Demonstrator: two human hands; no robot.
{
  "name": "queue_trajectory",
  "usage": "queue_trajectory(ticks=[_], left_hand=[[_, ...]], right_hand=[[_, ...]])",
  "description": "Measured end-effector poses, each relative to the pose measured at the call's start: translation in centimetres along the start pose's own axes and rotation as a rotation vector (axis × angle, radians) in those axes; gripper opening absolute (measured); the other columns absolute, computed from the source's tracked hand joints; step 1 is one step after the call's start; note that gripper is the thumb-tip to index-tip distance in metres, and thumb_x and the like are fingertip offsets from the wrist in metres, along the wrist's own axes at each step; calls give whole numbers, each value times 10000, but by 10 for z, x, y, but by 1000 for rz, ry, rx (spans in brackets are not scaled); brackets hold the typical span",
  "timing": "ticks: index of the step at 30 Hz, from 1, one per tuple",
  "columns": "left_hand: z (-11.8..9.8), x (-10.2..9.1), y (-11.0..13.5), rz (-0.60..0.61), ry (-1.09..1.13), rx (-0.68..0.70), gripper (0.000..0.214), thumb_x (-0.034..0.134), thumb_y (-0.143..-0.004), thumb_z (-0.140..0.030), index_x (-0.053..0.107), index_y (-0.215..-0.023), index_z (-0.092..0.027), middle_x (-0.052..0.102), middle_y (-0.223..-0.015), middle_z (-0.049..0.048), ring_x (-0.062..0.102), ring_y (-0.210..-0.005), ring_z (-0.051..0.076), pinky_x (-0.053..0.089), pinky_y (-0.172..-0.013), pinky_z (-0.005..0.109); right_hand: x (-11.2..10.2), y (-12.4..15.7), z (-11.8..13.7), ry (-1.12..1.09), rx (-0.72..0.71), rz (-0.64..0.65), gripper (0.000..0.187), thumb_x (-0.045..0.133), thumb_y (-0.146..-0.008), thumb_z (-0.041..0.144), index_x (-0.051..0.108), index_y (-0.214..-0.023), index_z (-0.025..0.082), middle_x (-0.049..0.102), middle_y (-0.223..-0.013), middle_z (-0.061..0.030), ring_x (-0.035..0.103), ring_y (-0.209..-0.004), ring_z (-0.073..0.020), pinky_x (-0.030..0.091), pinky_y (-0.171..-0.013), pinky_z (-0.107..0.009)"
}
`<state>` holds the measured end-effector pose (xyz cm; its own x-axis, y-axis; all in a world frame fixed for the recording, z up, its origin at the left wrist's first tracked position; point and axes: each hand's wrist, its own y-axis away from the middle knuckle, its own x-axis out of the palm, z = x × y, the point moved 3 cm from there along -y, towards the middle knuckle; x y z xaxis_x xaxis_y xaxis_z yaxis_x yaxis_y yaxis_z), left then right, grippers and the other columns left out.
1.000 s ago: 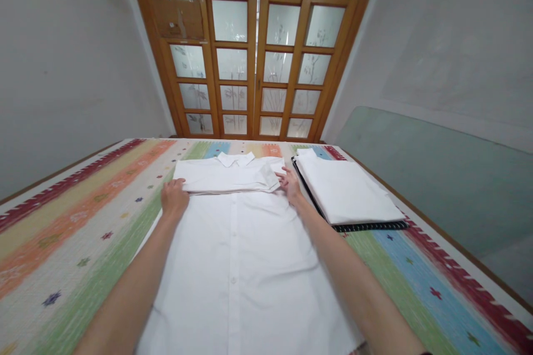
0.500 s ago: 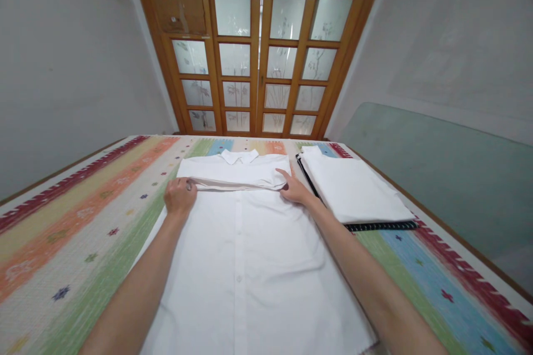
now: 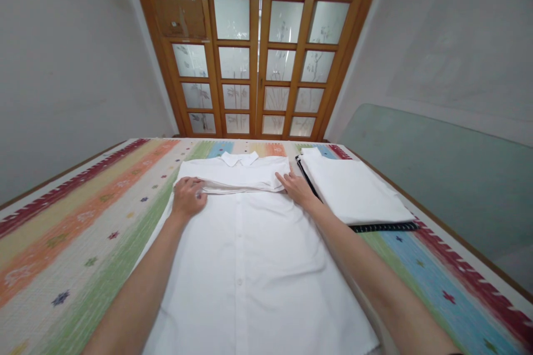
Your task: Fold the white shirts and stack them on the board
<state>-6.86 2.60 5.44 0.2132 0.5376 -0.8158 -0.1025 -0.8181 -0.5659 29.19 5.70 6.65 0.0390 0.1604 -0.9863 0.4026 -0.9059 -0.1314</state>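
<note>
A white button shirt (image 3: 250, 255) lies face up on the striped cloth, collar (image 3: 239, 158) at the far end. Its sleeves are folded across the chest in a band (image 3: 237, 177) just below the collar. My left hand (image 3: 187, 197) rests on the left end of that band, fingers stretched sideways along the fold and holding nothing. At the band's right end my right hand (image 3: 296, 187) lies flat, fingers out on the fabric.
A stack of folded white garments (image 3: 353, 191) sits on a dark flat item (image 3: 383, 227) at the right of the table. The colourful striped cloth (image 3: 75, 233) covers the table. A wooden door with glass panes (image 3: 258, 61) stands behind; a green panel (image 3: 437, 172) is at the right.
Both hands have slid slightly inward along the folded sleeve band. My left hand's fingers now lie along the fold instead of curling at its edge.
</note>
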Motion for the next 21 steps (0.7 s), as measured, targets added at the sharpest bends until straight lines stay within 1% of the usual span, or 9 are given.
queue_trajectory(ticks=[2, 4, 6, 8, 11, 12, 14, 16, 21], left_hand=[[-4, 0, 0, 15, -3, 66, 377, 530, -705, -211, 703, -1040, -198, 644, -1132, 103, 502, -1140, 297, 368, -1047, 427], [-6, -1, 0, 7, -9, 107, 431, 526, -705, -211, 683, -1105, -178, 621, -1185, 119, 505, -1149, 290, 376, -1048, 411], [-7, -1, 0, -9, -14, 127, 479, 526, -710, -211, 656, -1169, -175, 604, -1218, 128, 511, -1148, 290, 387, -1038, 418], [-6, -1, 0, -27, -14, 148, 482, 525, -719, -218, 650, -1183, -182, 611, -1205, 128, 534, -1115, 292, 409, -1008, 433], [-4, 0, 0, -54, -7, 183, 373, 518, -730, -236, 701, -1051, -189, 660, -1083, 114, 584, -1015, 288, 447, -939, 444], [-4, 1, 0, -62, -4, 194, 337, 514, -734, -240, 714, -1000, -188, 672, -1042, 111, 596, -986, 283, 455, -923, 439], [-3, 3, 0, -74, -4, 211, 304, 508, -739, -244, 727, -939, -179, 685, -1001, 114, 610, -959, 278, 464, -912, 427], [-3, 4, -1, -72, -13, 206, 306, 504, -743, -248, 735, -929, -171, 693, -986, 123, 617, -953, 278, 469, -914, 419], [-4, 6, -3, 17, -89, 114, 319, 471, -762, -254, 749, -875, -146, 716, -904, 140, 640, -937, 287, 467, -936, 418]], right_hand=[[0, -2, 2, -21, 20, -9, 575, 291, -930, 61, 348, -1489, 181, 600, -1197, -180, 510, -1185, -284, 424, -971, -377], [0, -4, 2, -33, 62, -28, 604, 309, -905, 30, 331, -1493, 164, 604, -1189, -178, 486, -1227, -286, 440, -954, -366], [1, -5, 1, -16, 99, -51, 626, 336, -881, 14, 315, -1492, 148, 608, -1193, -175, 436, -1295, -289, 459, -927, -347], [3, -6, 1, 28, 122, -54, 624, 362, -872, 17, 316, -1483, 136, 615, -1193, -175, 452, -1290, -286, 476, -897, -330], [8, -8, 0, 98, 145, -39, 607, 377, -867, 20, 332, -1464, 127, 632, -1168, -183, 567, -1165, -272, 500, -847, -321], [9, -8, -1, 116, 151, -42, 604, 379, -867, 22, 334, -1460, 126, 637, -1160, -186, 586, -1140, -269, 505, -832, -318], [11, -9, -2, 143, 162, -63, 600, 380, -867, 26, 335, -1457, 125, 643, -1154, -190, 592, -1139, -273, 513, -811, -314], [12, -10, -3, 155, 170, -82, 598, 381, -862, 28, 342, -1451, 122, 647, -1150, -192, 591, -1147, -280, 518, -799, -319], [12, -8, -3, 148, 196, -81, 600, 397, -839, 17, 360, -1430, 111, 647, -1155, -205, 604, -1139, -292, 519, -800, -331]])
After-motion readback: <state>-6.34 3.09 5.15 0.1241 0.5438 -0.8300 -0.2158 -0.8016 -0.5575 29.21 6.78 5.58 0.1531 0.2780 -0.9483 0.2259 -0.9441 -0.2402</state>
